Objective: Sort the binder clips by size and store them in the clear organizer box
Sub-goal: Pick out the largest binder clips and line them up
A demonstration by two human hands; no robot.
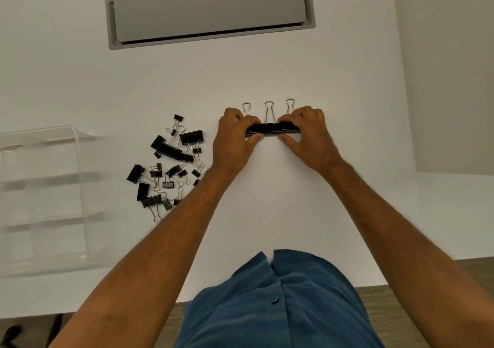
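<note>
Presently sorting is in hand: left hand (235,136) and right hand (307,131) both pinch a row of three large clips (271,129) on the table (267,66), while the pile (171,165) awaits sorting and the box (40,200) beside it likely receives this row next.

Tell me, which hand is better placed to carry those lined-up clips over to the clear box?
Probably the left hand: the clear box lies on its side, past the loose clips. The right hand would have to cross over.
</note>
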